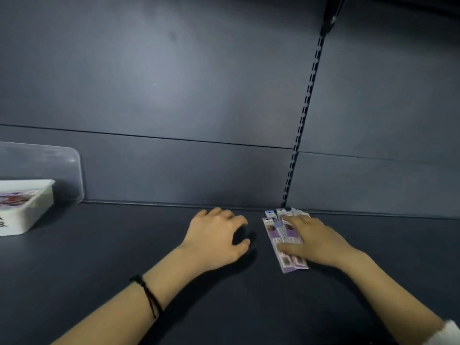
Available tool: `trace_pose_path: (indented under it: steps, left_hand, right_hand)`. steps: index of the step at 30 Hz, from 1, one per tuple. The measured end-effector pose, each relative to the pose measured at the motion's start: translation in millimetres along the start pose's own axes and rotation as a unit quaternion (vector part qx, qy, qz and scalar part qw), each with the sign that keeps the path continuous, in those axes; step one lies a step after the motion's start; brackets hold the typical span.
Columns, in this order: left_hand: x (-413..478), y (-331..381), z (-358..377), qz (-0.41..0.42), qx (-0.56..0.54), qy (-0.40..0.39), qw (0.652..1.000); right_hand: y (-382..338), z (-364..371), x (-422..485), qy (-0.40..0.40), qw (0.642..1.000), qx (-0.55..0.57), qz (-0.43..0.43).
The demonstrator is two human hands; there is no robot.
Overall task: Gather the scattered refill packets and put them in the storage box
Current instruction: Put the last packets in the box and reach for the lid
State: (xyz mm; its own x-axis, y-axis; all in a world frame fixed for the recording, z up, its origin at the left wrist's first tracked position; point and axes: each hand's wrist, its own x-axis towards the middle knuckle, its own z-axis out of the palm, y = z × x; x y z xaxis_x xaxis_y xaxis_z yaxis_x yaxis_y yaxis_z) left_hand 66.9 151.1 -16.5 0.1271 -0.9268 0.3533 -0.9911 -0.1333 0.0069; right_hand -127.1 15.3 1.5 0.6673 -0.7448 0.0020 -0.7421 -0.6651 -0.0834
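Nearest me, at 5 o'clock, a white sleeve (448, 332) cuffs the right forearm, and at 7 o'clock a black cord bracelet (149, 296) circles the left wrist. Both arms reach forward over the dark shelf (112, 250).

At 6 o'clock my left hand (216, 239) rests arched on the shelf. Its fingers are loosely curled and a little apart, tips down on the surface, and it holds nothing.

At 3 o'clock from it, with a gap between, my right hand (318, 241) lies flat on the refill packets (275, 236). The fingers are straight and close together, pressing down, with the thumb laid across the packets' near half. The packets are long purple-and-white strips, bunched side by side and partly overlapping. They run from near to far, and their far ends sit close to the back panel (174, 95).

Farther off at 9 o'clock, well apart from both hands, stands the white storage box (27, 210), cut off by the frame edge. A clear lid (49, 168) leans upright behind it against the panel. A slotted upright (305, 115) climbs the panel at 1 o'clock, just behind the packets.
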Motion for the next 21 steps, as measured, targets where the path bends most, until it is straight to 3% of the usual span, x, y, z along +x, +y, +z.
trace_pose_path:
  steps: [3,10,17,21]
  left_hand:
    - [31,27,16,-0.033,0.020,-0.040,0.998]
    - [58,39,43,-0.094,0.024,-0.030,0.995]
    - [52,41,54,-0.101,-0.021,-0.038,0.994]
    - [53,48,54,-0.098,-0.056,-0.039,0.993]
  right_hand:
    - [28,-1,16,-0.042,0.997,0.011,0.066]
    - [28,16,43,-0.045,0.995,0.028,0.079]
    - [29,24,40,-0.034,0.996,0.077,0.017]
    - [28,19,39,-0.022,0.983,0.183,-0.005]
